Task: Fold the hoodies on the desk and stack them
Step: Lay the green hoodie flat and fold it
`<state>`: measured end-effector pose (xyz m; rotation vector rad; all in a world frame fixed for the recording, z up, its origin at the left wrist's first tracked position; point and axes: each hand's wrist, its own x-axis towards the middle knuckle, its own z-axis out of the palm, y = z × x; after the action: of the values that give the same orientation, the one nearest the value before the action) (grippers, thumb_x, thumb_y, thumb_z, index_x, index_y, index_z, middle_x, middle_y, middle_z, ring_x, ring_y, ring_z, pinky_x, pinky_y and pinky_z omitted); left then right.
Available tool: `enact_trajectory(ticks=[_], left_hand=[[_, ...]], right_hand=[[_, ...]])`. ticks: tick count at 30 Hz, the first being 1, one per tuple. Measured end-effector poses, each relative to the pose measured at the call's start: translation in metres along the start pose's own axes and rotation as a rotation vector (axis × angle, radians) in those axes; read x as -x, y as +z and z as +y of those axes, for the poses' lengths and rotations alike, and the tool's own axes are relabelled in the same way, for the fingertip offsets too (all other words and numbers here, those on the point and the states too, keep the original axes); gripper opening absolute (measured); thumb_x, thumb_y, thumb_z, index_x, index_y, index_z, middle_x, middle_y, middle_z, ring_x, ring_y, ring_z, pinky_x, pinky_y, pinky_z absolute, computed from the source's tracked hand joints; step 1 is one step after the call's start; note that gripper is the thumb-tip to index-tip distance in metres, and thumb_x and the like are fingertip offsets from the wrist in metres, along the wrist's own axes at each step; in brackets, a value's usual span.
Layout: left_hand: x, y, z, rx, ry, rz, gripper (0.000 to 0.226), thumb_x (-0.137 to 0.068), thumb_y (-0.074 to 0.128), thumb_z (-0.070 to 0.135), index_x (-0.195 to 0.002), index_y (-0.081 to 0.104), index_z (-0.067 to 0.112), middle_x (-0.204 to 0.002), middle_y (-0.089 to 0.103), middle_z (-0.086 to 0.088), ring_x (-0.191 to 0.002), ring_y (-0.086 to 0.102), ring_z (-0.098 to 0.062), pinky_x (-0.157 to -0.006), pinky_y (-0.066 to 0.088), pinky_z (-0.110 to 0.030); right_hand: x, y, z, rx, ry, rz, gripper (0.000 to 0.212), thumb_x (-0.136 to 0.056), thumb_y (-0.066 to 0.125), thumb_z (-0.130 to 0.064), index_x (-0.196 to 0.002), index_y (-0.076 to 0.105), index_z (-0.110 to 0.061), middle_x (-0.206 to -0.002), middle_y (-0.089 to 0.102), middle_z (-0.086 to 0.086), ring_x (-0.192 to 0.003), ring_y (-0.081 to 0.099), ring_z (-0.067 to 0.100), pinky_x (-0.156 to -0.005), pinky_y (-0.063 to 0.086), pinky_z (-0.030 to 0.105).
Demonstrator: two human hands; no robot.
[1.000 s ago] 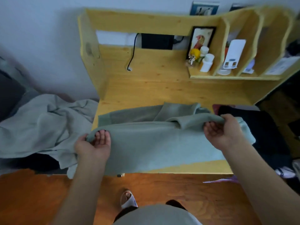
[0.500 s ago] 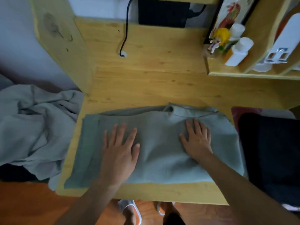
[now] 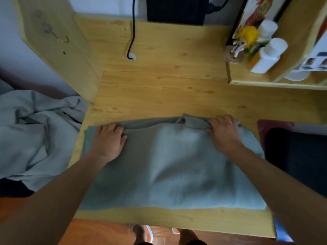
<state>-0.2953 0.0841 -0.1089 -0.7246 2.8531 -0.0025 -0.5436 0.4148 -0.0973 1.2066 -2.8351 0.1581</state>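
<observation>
we see a grey-green hoodie lying flat on the wooden counter, folded into a wide rectangle that runs almost the full width of the near edge. a narrow strip of bare wood shows between its near hem and the counter's front edge. our left hand sits at the far left corner of the hoodie, fingers curled over the far fold and gripping the cloth there. our right hand is at the far right side, fingers curled round a bunched ridge of fabric just right of the small raised fold at the middle of the far edge. both forearms stretch across the cloth from the near side.

to the left, off the counter, a second pale grey hoodie lies crumpled in a heap, one edge close to the counter's left side. on the right, beside the folded one, we see a dark garment with a red patch at its far corner; what it rests on we cannot tell.

a black cable drops down to a hole in the counter's back part. a shelf at the far right carries two white bottles, a small yellow-haired figure and a framed picture behind them. below the counter edge, feet in sandals stand on an orange-brown floor.
</observation>
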Motion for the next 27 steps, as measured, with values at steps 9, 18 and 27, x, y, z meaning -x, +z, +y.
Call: enact_trajectory(ticks=[9,18,27], left_hand=[[-0.011,-0.03,0.006,-0.009,-0.313,0.256,0.021,-0.096,0.055,0.024,-0.101,0.064,0.007,-0.111,0.064,-0.018,-0.114,0.054,-0.042,-0.114,0.027,-0.062],[0.084,-0.056,0.147,0.199,0.152,0.21,0.055,-0.102,0.041,0.05,-0.151,0.047,0.025,-0.161,0.036,-0.013,-0.152,0.026,-0.039,-0.121,0.016,-0.064],[0.058,0.031,0.149,0.105,-0.022,-0.172,0.074,-0.095,0.016,0.075,-0.159,-0.006,0.046,-0.172,-0.009,-0.006,-0.157,-0.009,-0.035,-0.119,-0.003,-0.07]], right_hand=[[-0.032,0.012,-0.012,0.029,0.191,-0.246,0.029,-0.104,0.04,-0.016,-0.113,0.062,0.001,-0.12,0.056,0.02,-0.112,0.051,0.04,-0.087,0.045,0.048],[-0.038,0.024,-0.008,0.04,0.155,-0.097,0.008,-0.085,0.058,0.007,-0.092,0.061,0.006,-0.088,0.062,0.028,-0.079,0.063,0.045,-0.057,0.047,0.043],[-0.039,-0.005,-0.052,0.124,0.217,-0.033,0.033,-0.097,0.044,-0.016,-0.127,0.054,-0.004,-0.131,0.053,0.025,-0.127,0.043,0.045,-0.116,0.019,0.065]])
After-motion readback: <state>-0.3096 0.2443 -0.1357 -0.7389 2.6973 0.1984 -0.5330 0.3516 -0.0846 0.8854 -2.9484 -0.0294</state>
